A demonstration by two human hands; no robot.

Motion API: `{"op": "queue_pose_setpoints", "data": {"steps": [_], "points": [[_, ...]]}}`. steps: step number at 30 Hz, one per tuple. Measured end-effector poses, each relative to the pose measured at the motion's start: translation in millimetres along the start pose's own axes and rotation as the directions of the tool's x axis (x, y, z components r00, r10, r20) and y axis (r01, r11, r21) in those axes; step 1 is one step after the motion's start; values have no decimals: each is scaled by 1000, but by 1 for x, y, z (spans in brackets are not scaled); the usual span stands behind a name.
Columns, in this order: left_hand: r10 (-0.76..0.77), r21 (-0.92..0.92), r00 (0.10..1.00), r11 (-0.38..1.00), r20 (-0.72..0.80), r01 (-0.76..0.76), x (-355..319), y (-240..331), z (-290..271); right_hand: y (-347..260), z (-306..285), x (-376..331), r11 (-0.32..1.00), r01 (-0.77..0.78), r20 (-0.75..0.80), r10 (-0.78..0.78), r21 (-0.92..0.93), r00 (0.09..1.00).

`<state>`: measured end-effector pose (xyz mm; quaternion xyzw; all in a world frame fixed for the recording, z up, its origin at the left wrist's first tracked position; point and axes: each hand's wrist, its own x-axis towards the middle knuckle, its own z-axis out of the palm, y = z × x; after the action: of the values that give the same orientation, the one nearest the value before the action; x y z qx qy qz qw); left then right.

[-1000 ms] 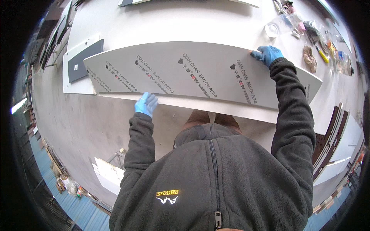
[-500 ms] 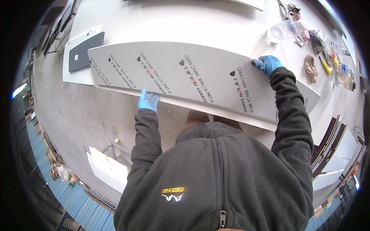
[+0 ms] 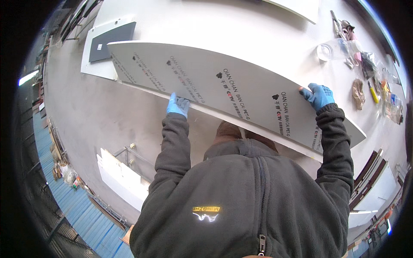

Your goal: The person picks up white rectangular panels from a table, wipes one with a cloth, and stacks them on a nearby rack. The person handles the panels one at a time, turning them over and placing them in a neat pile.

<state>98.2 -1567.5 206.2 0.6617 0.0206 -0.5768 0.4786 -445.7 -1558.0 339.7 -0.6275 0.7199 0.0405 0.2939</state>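
Note:
A long grey panel [image 3: 193, 81] with a curved far edge, a straight near edge and printed film lies across in front of me, slanting down to the right. My left hand [image 3: 177, 105], in a blue glove, grips its near edge, thumb on top; the other fingers are curled at the edge and partly hidden. My right hand [image 3: 320, 96], also gloved in blue, is closed over the curved far edge toward the right end, with its thumb on the printed face.
Beneath the panel is a white table [image 3: 266, 38]. A dark grey board [image 3: 112, 42] lies on a white one at the far left. To the right are a clear plastic bottle [image 3: 333, 50], a brown glove [image 3: 358, 93] and a yellow-handled knife [image 3: 373, 92]. White boards [image 3: 120, 176] stand below left.
The panel slants more steeply, its right end lower in view and its face looking narrower. Both hands keep their holds. The whole view has shifted slightly.

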Motion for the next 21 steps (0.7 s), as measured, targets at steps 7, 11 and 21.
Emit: {"op": "queue_pose_setpoints", "data": {"steps": [7, 11, 21], "points": [[-234, -250, 967, 947, -102, 203, -29, -48, -1, -10, -11, -37, 1000, -4, 34, 4, 2, 999], [-359, -257, 919, 915, -164, 312, -45, -68, 0, -24, -9, -53, 990, -120, 170, 106, 78, 980], [-135, -242, 921, 942, 366, 234, -56, -71, 13, -11, 33, -55, 982, -170, 199, 151, 78, 968]]}}
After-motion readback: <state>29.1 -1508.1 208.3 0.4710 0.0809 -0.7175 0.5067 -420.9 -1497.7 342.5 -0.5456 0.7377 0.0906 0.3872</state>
